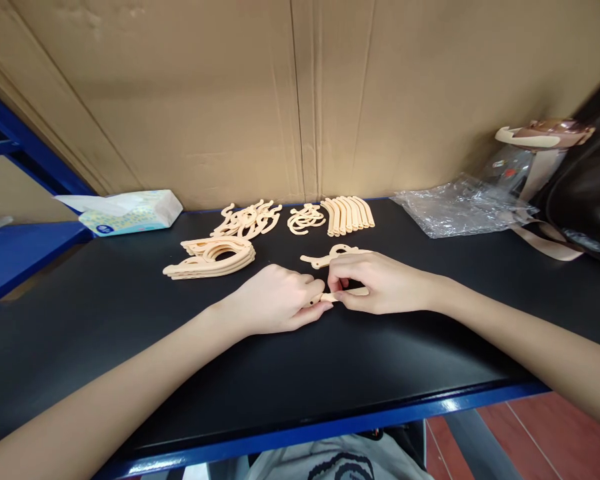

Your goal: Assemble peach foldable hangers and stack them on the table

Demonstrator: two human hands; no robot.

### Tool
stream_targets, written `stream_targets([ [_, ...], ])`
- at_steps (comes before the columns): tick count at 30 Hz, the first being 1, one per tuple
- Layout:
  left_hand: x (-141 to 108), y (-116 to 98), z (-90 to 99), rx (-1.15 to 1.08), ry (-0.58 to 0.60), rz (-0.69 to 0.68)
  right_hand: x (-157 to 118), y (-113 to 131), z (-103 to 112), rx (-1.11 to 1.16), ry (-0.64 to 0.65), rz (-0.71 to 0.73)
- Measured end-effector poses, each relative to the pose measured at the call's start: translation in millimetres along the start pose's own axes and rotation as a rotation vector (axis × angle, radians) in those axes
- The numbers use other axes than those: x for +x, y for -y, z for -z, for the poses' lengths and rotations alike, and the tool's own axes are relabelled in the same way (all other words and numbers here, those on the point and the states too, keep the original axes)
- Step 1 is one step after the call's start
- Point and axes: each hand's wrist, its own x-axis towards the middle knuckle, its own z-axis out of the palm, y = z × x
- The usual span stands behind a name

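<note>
My left hand (pixel 286 300) and my right hand (pixel 380 283) meet over the middle of the black table, both closed on a beige plastic hanger part (pixel 357 291). Its left end, with a small dark hole, shows between my left fingers; the rest runs under my right palm. Fingers cover the spot where the hands meet. Just behind lies a beige hanger centre piece (pixel 323 261) with a round opening, partly hidden by my right hand. Left of my hands sits a stack of folded beige hangers (pixel 210 267).
Along the back lie loose beige hooked pieces (pixel 250 220), small curved hooks (pixel 305 219) and a row of curved arms (pixel 350 215). A tissue pack (pixel 130 213) is at left, clear plastic bags (pixel 455 207) and a strapped bottle (pixel 545 137) at right. Cardboard (pixel 205 100) stands behind.
</note>
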Motion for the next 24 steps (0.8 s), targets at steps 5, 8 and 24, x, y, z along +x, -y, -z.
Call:
stream_targets([
  [5,1.3,0.0,0.7,-0.012,0.005,0.005,0.5,0.6,-1.5,0.010,-0.003,-0.021],
  [8,1.3,-0.2,1.3,-0.020,0.010,0.010,0.0,1.2,-1.8,0.017,-0.009,-0.040],
  [24,0.5,0.1,3.1,-0.029,0.033,0.024,-2.7,-5.9,1.8,-0.128,-0.276,-0.019],
])
